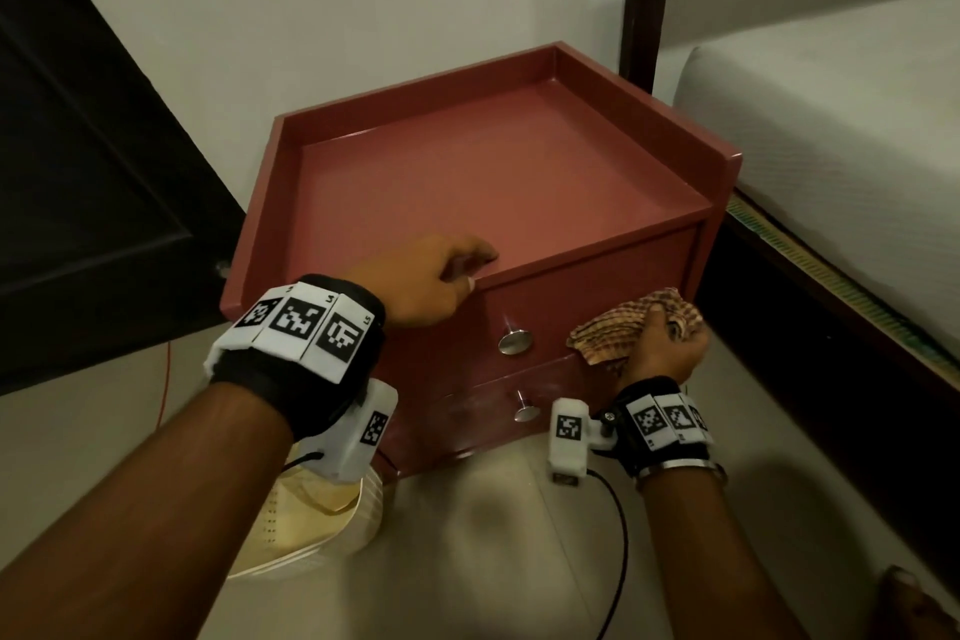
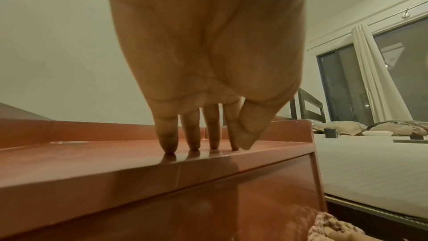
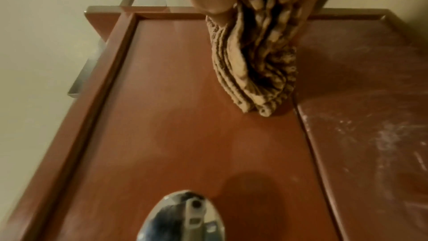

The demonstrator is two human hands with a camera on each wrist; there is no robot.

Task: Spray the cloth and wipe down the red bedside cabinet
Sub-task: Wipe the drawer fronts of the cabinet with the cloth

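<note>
Red wooden bedside cabinet (image 1: pixel 509 172) w/ raised rim stands btwn dark door and bed. Left hand (image 1: pixel 426 283) rests at top's front edge, straight fingertips (image 2: pixel 170 146) touching the glossy surface. Right hand (image 1: pixel 662 346) grips bunched tan ribbed cloth (image 1: pixel 631 327), pressed against upper drawer front, right of round metal knob (image 1: pixel 514 342). Lower drawer front streaked whitish.

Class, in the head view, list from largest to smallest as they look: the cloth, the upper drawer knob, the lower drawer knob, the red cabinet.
1. red cabinet
2. cloth
3. upper drawer knob
4. lower drawer knob; it looks only slightly smaller than the upper one, so their order is unsure.
</note>
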